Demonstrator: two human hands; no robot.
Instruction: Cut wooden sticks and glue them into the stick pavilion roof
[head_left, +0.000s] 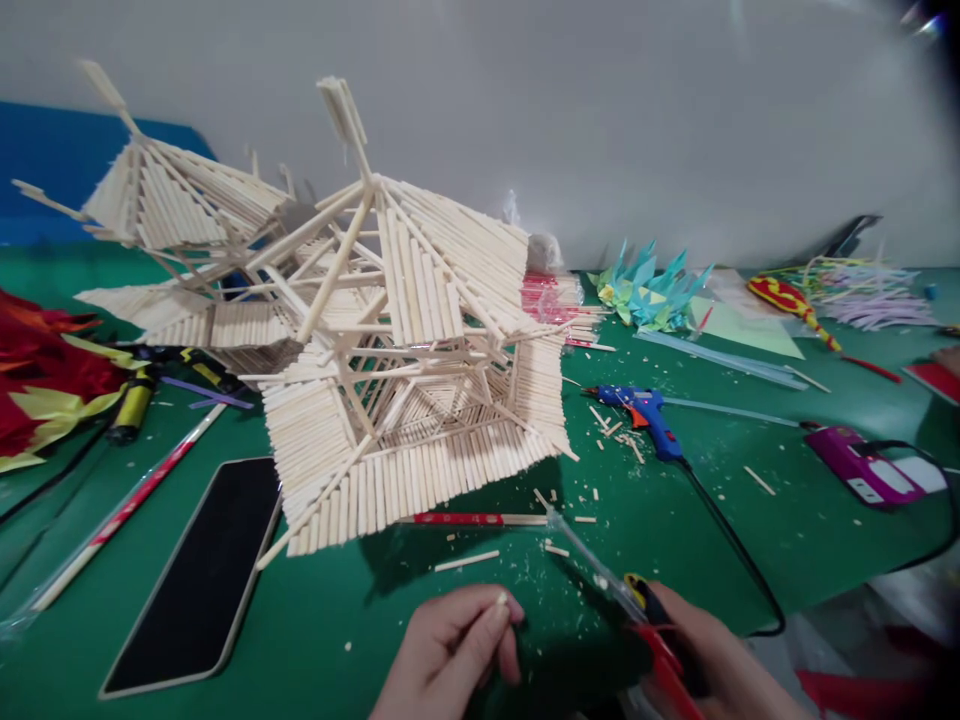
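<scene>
A short stick bit (500, 598) is pinched between thumb and forefinger of the left hand (450, 650), just in front of the stick model (405, 380) on the green table (675, 520). The right hand (720, 660), in front of the model and to its right, has its fingers curled around a red tool (664, 650). A phone (202, 570) lies at the model's front left and a blue glue gun (645, 415) just right of it.
</scene>
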